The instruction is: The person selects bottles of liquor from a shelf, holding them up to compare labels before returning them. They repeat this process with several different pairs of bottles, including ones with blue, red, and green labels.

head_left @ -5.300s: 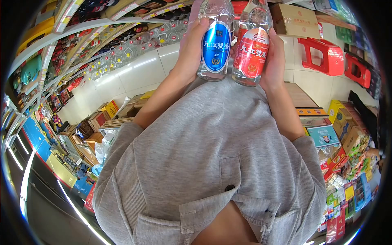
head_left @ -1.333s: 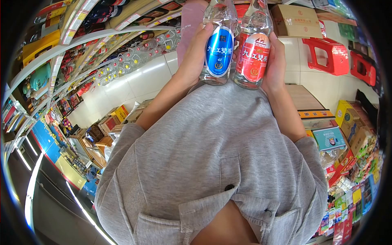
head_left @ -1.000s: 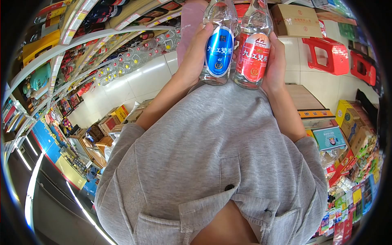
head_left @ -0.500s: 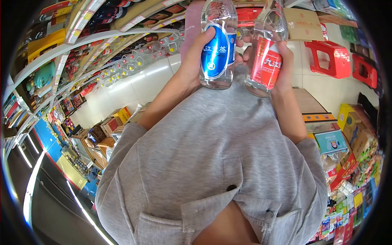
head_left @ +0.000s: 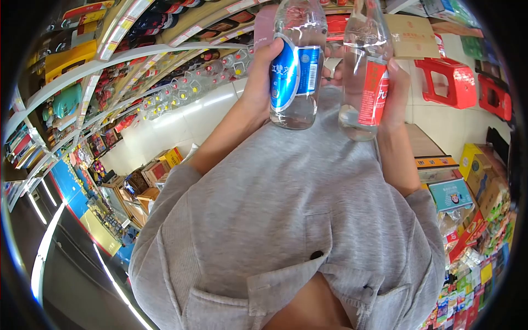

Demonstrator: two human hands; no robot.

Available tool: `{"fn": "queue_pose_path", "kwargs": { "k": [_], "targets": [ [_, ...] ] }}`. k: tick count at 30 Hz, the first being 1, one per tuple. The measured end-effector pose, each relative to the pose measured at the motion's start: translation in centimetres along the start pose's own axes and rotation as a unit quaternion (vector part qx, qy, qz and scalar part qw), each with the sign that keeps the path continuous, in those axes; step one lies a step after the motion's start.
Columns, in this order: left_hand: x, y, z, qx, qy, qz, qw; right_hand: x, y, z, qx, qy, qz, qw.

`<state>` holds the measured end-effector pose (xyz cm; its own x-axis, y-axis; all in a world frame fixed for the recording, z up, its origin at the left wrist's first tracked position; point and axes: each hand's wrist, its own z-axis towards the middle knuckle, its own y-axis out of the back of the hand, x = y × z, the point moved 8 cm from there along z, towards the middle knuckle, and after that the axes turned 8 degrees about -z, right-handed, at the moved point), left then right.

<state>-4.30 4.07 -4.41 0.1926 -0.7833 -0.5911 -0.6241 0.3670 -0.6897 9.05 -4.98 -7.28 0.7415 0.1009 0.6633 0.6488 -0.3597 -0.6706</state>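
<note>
A clear glass bottle with a blue label (head_left: 311,71) stands upright in my left hand (head_left: 260,77), whose thumb presses on the label's left side. My right hand (head_left: 395,96) is wrapped round a second clear bottle with a red label (head_left: 372,93). Both bottles are held side by side, a little apart, in front of my chest, and clear liquid shows in them. Their tops run up to the frame's upper edge. Most fingers of both hands are hidden behind the bottles; a few fingertips show in the gap between them.
Shelves of bottles (head_left: 159,22) curve along the left. Several large clear jugs (head_left: 181,91) stand on the pale floor (head_left: 192,118). At right are a red plastic stool (head_left: 448,82), a cardboard box (head_left: 411,36), a yellow carton (head_left: 474,162) and packaged goods (head_left: 467,286).
Both bottles have turned in my hands, so the blue label's barcode side and the red label's side text now face me. They sit slightly lower and further right in view.
</note>
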Motion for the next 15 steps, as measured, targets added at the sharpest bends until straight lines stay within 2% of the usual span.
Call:
{"fn": "queue_pose_path", "kwargs": {
  "k": [3, 8, 15],
  "targets": [
    [0.1, 0.1, 0.3, 0.009, -0.012, 0.0, 1.0, 0.1, -1.2, 0.1, 0.017, -0.019, 0.058, 0.998],
    [0.6, 0.9, 0.2, -0.015, 0.018, 0.0, 1.0, 0.1, -0.4, 0.2, 0.008, 0.001, 0.02, 1.0],
    [1.1, 0.5, 0.3, 0.004, 0.034, -0.024, 0.999, 0.3, -0.7, 0.3, 0.005, 0.013, 0.02, 1.0]
  ]
}}
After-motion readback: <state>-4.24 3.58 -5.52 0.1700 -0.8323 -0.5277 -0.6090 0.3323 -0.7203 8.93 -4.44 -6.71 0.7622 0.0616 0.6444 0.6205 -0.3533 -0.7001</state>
